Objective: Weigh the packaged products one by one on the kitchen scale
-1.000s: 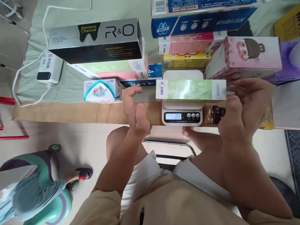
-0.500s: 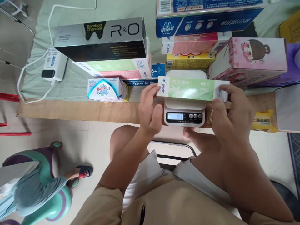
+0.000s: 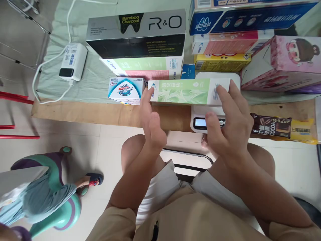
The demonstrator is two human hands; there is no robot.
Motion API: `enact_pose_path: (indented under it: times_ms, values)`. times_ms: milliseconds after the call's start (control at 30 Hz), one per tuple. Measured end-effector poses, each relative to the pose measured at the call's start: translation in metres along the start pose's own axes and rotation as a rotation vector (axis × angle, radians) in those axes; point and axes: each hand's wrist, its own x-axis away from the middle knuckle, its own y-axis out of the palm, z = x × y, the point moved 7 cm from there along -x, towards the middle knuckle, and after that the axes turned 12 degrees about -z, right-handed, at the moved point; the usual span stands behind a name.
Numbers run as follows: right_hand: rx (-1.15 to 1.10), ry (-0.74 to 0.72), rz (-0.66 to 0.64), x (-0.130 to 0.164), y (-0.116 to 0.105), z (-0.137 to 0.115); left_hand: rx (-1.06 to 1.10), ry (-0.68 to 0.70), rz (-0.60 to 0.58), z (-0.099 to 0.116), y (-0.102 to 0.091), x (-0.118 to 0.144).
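Hands meet on a long green-and-white toothpaste box [image 3: 185, 91], which is held level above the front edge of the tabletop [image 3: 100, 115]. The left hand [image 3: 150, 117] presses its fingertips against the box's left end, palm open and thumb free. The right hand [image 3: 229, 120] grips the box's right end, fingers spread over the white panel and thumb underneath at the near side.

Taking the white kitchen scale [image 3: 215, 100] as the landmark: the toothpaste box's right end overlaps the scale's platform, while most of the box extends to the left of it; whether the box touches the platform cannot be told. The scale's display is partly hidden behind the right thumb. Left of the scale, just beyond the box's left end, lies a small blue-and-white soap box [image 3: 125, 90]. Behind and left of the scale stands a stack topped by a black-and-silver bamboo charcoal toothpaste box [image 3: 136, 33]. Directly behind the scale sits a yellow box [image 3: 222, 62], with a pink-and-white box [image 3: 232, 42] and a blue box [image 3: 250, 18] piled above it. Right of the scale is a pink cartoon-printed box [image 3: 283, 63], and nearer the tabletop edge a brown chocolate snack wrapper [image 3: 271, 125]. Far left of the scale, a white power bank [image 3: 72, 62] rests on the pale green cloth [image 3: 85, 87].
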Motion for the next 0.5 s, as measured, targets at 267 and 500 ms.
enact_pose_path:
  times_ms: [267, 500]
  values:
    - [-0.010, 0.037, -0.073, -0.007, 0.007, 0.008, -0.153, 0.040, -0.109, 0.017, 0.016, -0.002]
    - [-0.063, 0.060, -0.116, -0.011, 0.009, 0.013, -0.255, -0.048, -0.185, 0.013, 0.020, -0.001]
